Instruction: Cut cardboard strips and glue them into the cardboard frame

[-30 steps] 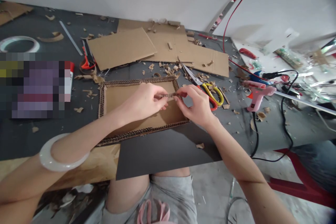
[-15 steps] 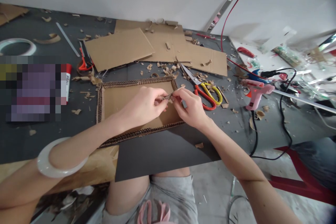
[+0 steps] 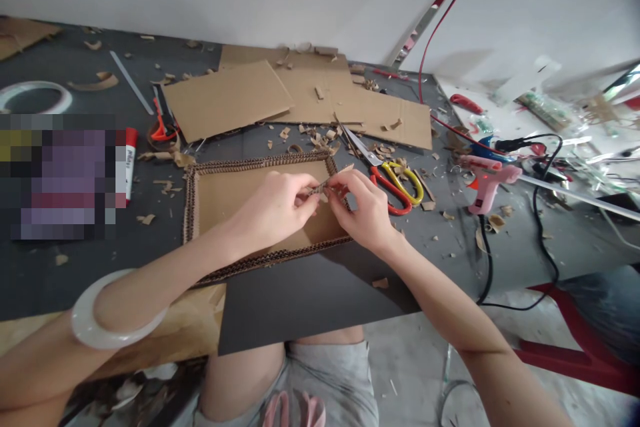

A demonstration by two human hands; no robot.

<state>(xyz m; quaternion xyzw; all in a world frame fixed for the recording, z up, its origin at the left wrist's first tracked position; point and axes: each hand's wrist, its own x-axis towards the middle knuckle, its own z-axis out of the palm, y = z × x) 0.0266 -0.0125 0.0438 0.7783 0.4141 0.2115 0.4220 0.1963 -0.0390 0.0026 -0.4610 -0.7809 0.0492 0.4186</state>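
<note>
Both my hands meet over the right part of a shallow cardboard tray point(image 3: 260, 164) edged with strips of exposed corrugation. My left hand point(image 3: 280, 207) pinches one end of a narrow corrugated cardboard strip point(image 3: 320, 188). The strip's other end is between the thumb and fingers of my right hand point(image 3: 361, 210). Much of the strip is hidden by my fingers. Just right of my right hand lie scissors point(image 3: 395, 187) with one red and one yellow handle, blades pointing away from me.
Cardboard sheets point(image 3: 230, 97) lie behind the tray among many scraps. A pink hot glue gun point(image 3: 487, 180) with a black cord stands at right. An orange cutter point(image 3: 163, 120), a marker point(image 3: 130, 163) and a tape roll point(image 3: 35, 99) are at left. A dark sheet point(image 3: 310, 300) overhangs the near edge.
The camera view has shifted slightly, so the scene sits a little lower. My hands stay pinched on the cardboard strip, with only small finger movement.
</note>
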